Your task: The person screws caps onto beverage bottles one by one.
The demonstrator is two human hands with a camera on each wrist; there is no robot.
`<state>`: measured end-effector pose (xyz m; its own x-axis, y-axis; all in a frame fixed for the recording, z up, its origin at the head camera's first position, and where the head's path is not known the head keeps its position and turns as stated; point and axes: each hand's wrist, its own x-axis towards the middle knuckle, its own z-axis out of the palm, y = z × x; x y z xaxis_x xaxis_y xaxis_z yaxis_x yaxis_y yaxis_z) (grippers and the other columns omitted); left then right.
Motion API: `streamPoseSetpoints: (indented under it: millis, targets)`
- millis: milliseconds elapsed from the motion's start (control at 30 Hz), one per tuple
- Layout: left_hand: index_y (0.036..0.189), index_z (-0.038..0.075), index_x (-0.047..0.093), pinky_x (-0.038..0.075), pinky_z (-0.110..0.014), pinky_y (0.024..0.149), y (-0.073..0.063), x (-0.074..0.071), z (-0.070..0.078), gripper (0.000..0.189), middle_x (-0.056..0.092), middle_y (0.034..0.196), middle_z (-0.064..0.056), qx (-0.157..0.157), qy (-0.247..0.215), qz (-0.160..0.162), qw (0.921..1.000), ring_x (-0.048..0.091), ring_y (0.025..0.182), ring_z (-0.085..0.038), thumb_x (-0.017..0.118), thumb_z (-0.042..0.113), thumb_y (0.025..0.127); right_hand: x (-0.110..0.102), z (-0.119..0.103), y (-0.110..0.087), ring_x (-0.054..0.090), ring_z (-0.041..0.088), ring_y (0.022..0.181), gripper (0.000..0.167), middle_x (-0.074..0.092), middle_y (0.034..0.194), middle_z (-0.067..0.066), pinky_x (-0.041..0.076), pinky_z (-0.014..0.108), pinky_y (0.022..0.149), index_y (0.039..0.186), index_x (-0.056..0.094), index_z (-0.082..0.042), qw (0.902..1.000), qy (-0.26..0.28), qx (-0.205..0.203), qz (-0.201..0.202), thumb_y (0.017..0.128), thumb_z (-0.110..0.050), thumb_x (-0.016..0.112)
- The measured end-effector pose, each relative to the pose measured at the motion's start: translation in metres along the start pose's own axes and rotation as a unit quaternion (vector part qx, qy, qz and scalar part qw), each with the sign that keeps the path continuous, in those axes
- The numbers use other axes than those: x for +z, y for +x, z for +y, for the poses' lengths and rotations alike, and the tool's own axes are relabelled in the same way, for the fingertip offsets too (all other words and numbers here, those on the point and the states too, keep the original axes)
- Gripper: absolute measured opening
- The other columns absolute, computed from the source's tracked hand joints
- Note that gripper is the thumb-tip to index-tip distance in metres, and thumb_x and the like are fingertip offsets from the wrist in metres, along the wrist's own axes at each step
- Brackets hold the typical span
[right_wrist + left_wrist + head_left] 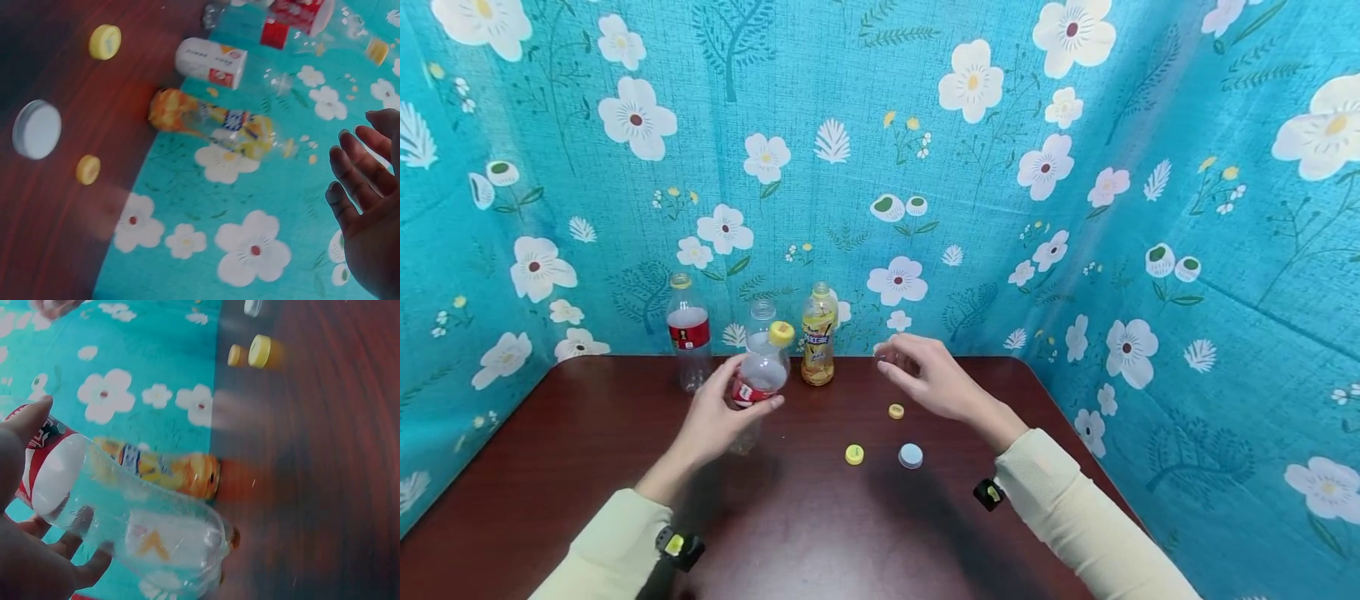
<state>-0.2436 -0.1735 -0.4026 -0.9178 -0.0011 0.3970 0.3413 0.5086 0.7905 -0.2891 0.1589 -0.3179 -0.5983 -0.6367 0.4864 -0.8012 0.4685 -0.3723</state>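
My left hand (718, 408) grips a clear plastic bottle (767, 371) with a red label and a yellow cap (782, 334) on its top. In the left wrist view the thumb lies over the label of this bottle (144, 512), with the fingers round the other side. My right hand (928, 377) is raised over the right part of the table, its fingers loosely bent. The right wrist view shows nothing in that right hand (375, 187). Below it lie a yellow bottle cap (854, 454), a smaller orange-yellow cap (896, 411) and a white cap (911, 456).
Along the back of the dark red table (820, 533) stand a bottle with a red label (688, 329), a clear bottle with a white label (209, 62) and a yellow-labelled bottle (818, 337), all uncapped. A blue floral cloth (850, 192) hangs behind and at the sides.
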Motion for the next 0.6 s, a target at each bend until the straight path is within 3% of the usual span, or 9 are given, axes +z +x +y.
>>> streamPoseSetpoints:
  millis: [100, 233, 367, 600]
  targets:
    - [0.148, 0.013, 0.047, 0.056, -0.036, 0.084, 0.002, -0.015, -0.006, 0.073, 0.065, 0.125, -0.017, 0.002, 0.010, 0.013, 0.9999, 0.064, 0.105, -0.031, 0.083, 0.032, 0.088, 0.003, 0.011, -0.005, 0.053, 0.010, 0.072, 0.010, 0.060, 0.083, -0.007, 0.049, 0.032, 0.064, 0.109, 0.070, -0.016, 0.9999, -0.012, 0.007, -0.008, 0.101, -0.015, 0.066]
    - [0.152, 0.013, 0.042, 0.056, -0.049, 0.088, 0.001, -0.035, -0.014, 0.075, 0.061, 0.131, -0.021, -0.017, 0.017, 0.023, 0.9994, 0.064, 0.109, -0.038, 0.080, 0.035, 0.090, 0.008, 0.027, -0.009, 0.056, 0.010, 0.078, 0.008, 0.062, 0.087, -0.008, 0.050, 0.032, 0.069, 0.107, 0.070, -0.016, 0.9977, -0.056, 0.022, -0.031, 0.100, -0.016, 0.066]
    - [0.155, 0.011, 0.035, 0.053, -0.062, 0.094, -0.001, -0.051, -0.023, 0.079, 0.053, 0.140, -0.025, -0.046, 0.010, 0.027, 0.9985, 0.057, 0.119, -0.045, 0.075, 0.040, 0.094, 0.017, 0.046, -0.015, 0.057, 0.012, 0.082, 0.007, 0.062, 0.090, -0.009, 0.050, 0.030, 0.073, 0.105, 0.070, -0.016, 0.9929, -0.096, 0.041, -0.057, 0.100, -0.020, 0.067]
    - [0.156, 0.005, 0.025, 0.043, -0.069, 0.102, -0.006, -0.073, -0.042, 0.084, 0.041, 0.149, -0.029, -0.083, -0.008, 0.050, 0.9952, 0.044, 0.132, -0.048, 0.072, 0.039, 0.096, 0.035, 0.074, -0.023, 0.056, 0.012, 0.084, 0.010, 0.062, 0.091, -0.007, 0.050, 0.032, 0.074, 0.108, 0.070, -0.015, 0.9877, -0.115, 0.065, -0.083, 0.099, -0.018, 0.068]
